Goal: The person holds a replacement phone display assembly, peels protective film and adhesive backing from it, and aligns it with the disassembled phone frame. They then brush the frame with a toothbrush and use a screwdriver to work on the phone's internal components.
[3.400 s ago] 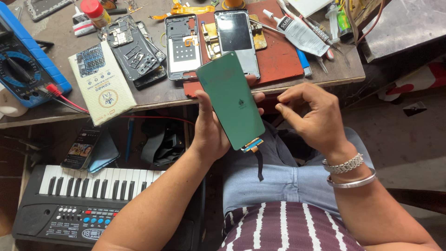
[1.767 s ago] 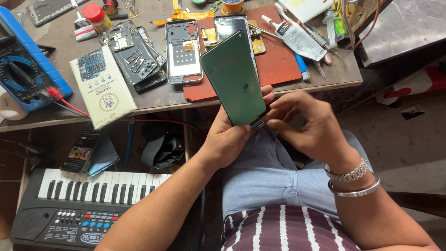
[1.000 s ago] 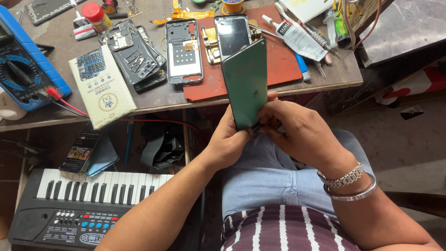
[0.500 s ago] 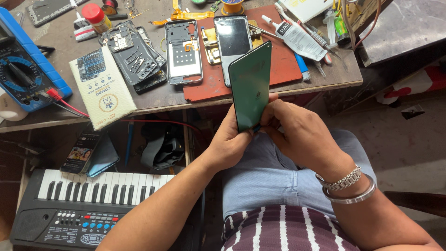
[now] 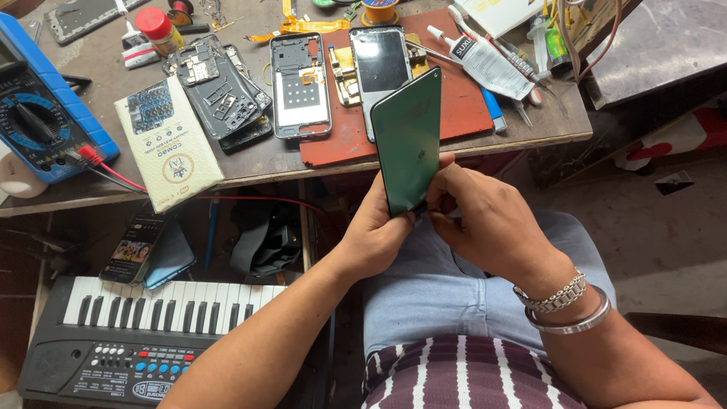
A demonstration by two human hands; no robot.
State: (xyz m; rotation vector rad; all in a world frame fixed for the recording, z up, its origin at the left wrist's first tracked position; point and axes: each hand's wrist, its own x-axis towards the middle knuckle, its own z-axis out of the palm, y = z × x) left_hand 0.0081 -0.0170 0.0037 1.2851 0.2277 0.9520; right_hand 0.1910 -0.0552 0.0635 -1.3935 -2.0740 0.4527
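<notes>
Both my hands hold a green phone display panel (image 5: 408,140) upright in front of the workbench edge, its glossy face turned to me. My left hand (image 5: 376,227) grips its lower left edge from behind. My right hand (image 5: 485,220) pinches the bottom right corner, thumb on the panel's lower end. On the red mat (image 5: 454,113) behind it lie a phone with a dark screen (image 5: 380,64) and an opened phone frame (image 5: 301,87).
The wooden bench (image 5: 265,155) carries a blue multimeter (image 5: 42,102) with red lead, dismantled phone backs (image 5: 219,95), a printed packet (image 5: 166,144), a glue tube (image 5: 485,60) and a red-capped bottle (image 5: 159,26). Below at left sits a keyboard (image 5: 159,333) with a phone (image 5: 136,250) above it.
The panel has been turned from lying flat with its green back up to standing upright, and raised toward the bench. My right hand moved from its side to its bottom corner.
</notes>
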